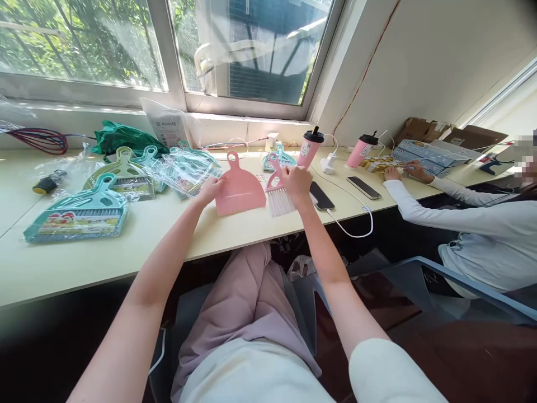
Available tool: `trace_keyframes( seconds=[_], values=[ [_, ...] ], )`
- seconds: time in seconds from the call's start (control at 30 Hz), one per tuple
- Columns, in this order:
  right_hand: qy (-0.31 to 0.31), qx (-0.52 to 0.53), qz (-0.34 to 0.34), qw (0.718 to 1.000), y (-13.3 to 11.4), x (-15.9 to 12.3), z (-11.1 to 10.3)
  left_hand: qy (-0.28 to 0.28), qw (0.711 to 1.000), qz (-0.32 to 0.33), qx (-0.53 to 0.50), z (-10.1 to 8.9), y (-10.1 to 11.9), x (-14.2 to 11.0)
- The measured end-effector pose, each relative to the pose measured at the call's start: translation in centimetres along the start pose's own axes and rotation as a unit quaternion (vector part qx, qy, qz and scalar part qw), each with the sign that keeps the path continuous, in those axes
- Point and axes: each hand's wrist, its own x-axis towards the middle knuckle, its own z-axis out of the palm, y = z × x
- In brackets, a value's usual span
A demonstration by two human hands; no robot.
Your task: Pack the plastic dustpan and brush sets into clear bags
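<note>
The desk (155,238) runs along under the window (260,56), and a co-worker (495,240) in a pale long-sleeved top sits at its right end, both hands at the far stretch of it. Next in size come the wrapped sets at the left: a teal set (79,218) lies nearest the front edge, with more behind it in clear film. The pink pan (240,193) is at the middle of the desk, between those sets and the brush, handle up and away, broad edge toward the person; whether it rests on the top or is just lifted, I cannot tell. The pink brush (280,202) is just beside it on the right, white bristles downward. The left hand (210,190) grips the pan by its left side, thumb on the front. The right hand (298,183) is closed on the right side of the brush, its fingertips mostly hidden. Smallest, a phone (322,197) lies just behind the right wrist, on a white cable. The step in hand seems to be handling pan and brush as a pair, set side by side; the next move would call for a firm hold on each and care around that cable.
</note>
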Motion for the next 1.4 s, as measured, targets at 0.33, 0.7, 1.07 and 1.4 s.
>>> trace_keyframes(
  seconds=[0.33,0.7,1.07,1.4],
  values=[
    [-0.172,-0.190,0.011,0.966,9.4,-0.8,2.4,-0.010,0.964,0.093,0.249,0.9,1.6,-1.7],
    [-0.204,-0.162,-0.017,0.965,10.7,1.6,2.9,-0.027,0.959,0.114,0.257,1.3,2.2,-2.2],
    [-0.235,0.417,-0.055,0.876,4.8,-1.3,-0.8,0.070,0.996,0.000,0.059,1.1,1.5,-1.2],
    [-0.043,0.315,-0.036,0.947,-5.5,-2.1,9.0,0.002,0.993,0.078,0.085,1.7,3.8,-2.8]
  ],
)
